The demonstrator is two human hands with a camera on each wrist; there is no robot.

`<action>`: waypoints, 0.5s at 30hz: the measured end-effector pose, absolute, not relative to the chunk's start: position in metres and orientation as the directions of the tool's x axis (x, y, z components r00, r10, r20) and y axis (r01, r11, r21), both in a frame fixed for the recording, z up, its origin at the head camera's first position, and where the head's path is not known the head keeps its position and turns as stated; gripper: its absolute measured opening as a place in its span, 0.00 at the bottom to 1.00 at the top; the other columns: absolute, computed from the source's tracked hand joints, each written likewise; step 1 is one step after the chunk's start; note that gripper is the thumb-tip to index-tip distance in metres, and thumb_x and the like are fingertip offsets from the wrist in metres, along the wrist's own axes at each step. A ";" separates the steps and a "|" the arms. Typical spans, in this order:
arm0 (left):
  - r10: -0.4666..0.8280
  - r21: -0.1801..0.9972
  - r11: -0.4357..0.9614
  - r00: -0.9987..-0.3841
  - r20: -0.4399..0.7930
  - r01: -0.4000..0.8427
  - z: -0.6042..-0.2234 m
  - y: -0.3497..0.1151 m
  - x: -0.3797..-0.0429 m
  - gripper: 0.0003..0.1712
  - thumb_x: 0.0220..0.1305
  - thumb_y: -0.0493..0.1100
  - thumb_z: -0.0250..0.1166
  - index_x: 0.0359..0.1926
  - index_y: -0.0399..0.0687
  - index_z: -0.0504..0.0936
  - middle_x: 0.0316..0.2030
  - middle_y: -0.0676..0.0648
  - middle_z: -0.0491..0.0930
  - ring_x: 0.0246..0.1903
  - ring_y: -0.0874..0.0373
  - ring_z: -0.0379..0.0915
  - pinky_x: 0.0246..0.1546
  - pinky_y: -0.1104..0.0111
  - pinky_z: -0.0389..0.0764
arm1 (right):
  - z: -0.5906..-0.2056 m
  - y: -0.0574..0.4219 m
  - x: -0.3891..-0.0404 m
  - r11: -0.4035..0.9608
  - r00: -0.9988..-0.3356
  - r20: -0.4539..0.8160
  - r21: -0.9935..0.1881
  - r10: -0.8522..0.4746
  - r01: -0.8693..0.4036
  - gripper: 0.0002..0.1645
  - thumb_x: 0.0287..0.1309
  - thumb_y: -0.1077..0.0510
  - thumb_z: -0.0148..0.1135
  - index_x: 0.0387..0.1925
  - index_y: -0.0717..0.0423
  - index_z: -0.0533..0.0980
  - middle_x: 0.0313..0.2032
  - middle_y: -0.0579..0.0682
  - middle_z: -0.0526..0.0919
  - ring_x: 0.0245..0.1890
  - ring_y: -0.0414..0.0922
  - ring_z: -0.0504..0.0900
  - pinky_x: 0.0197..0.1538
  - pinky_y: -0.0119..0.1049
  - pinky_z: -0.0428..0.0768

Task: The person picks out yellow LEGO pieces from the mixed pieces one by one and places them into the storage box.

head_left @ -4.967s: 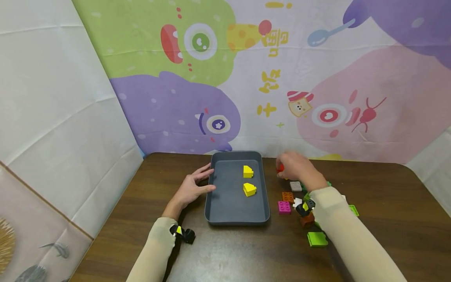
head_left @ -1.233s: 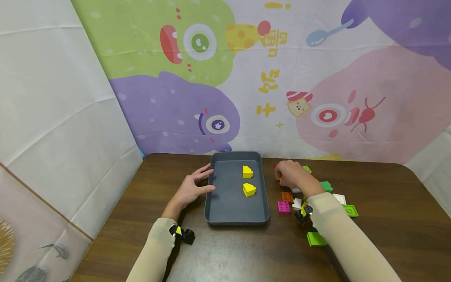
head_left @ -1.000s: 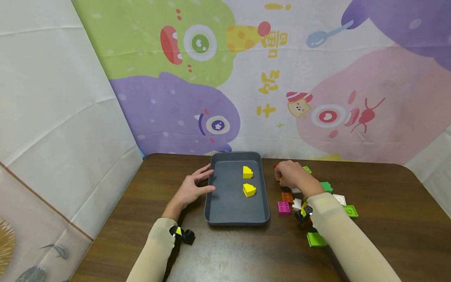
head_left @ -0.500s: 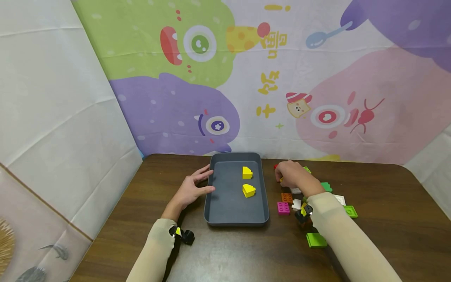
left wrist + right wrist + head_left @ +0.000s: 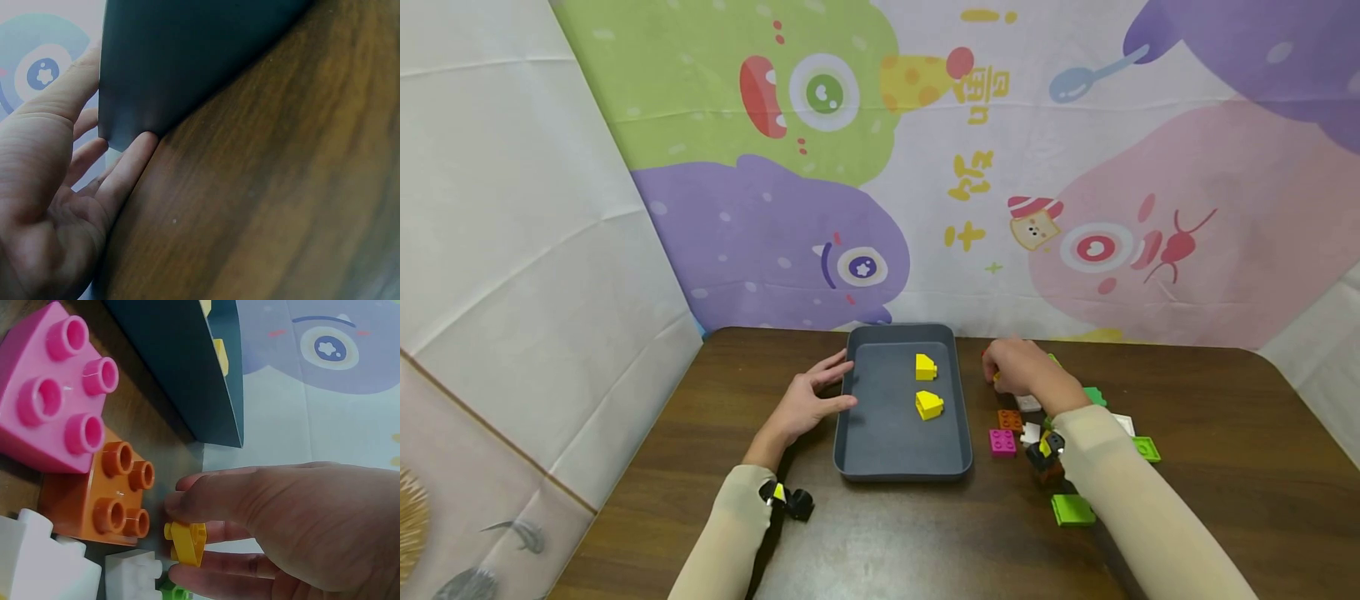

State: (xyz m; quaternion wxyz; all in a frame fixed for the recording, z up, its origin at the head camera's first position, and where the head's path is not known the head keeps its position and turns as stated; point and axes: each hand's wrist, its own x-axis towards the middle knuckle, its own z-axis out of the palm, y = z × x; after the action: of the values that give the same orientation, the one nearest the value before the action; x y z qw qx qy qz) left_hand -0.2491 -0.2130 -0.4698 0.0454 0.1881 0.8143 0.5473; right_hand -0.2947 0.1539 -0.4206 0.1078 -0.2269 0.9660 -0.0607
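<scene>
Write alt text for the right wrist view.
Right hand curled around a small yellow block, lower centre. A pink block, an orange block and white blocks sit at left; at top, a dark tray stands before a cartoon-printed backdrop.

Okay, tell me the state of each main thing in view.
Left hand: fingers spread, touching the tray.
Right hand: thumb and fingers pinching the amber block.
Amber block: held.
Tray: flat on the table, holding two blocks.
Far yellow block: in tray, tipped sideways.
Near yellow block: in tray, tipped sideways.
Pink block: studs up.
Orange block: studs up.
White block: on its side, studs toward the tray.
Lime block: flat.
</scene>
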 end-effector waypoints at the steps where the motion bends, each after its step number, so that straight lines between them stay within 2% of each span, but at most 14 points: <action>1: 0.356 0.908 0.330 -0.925 0.132 0.257 -0.470 -0.213 -0.249 0.39 0.59 0.42 0.74 0.69 0.36 0.72 0.77 0.37 0.58 0.69 0.37 0.64 0.68 0.39 0.66 | -0.420 0.154 -0.295 0.889 -0.875 -0.175 -0.167 -0.451 -0.425 0.06 0.50 0.65 0.74 0.28 0.52 0.84 0.31 0.49 0.84 0.33 0.49 0.78 0.42 0.48 0.82; 15: 0.351 0.908 0.335 -0.928 0.129 0.253 -0.468 -0.213 -0.249 0.38 0.59 0.41 0.74 0.68 0.35 0.72 0.76 0.37 0.58 0.69 0.37 0.63 0.68 0.40 0.65 | -0.407 0.153 -0.297 0.885 -0.873 -0.155 -0.142 -0.462 -0.443 0.06 0.51 0.66 0.72 0.31 0.53 0.85 0.38 0.53 0.86 0.37 0.51 0.79 0.42 0.48 0.82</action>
State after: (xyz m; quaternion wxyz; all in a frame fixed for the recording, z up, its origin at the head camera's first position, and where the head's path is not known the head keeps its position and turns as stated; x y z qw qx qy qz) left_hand -0.2486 -0.2125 -0.4681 0.0448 0.1850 0.8157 0.5462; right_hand -0.2968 0.1530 -0.4074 0.0923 -0.2342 0.9664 -0.0510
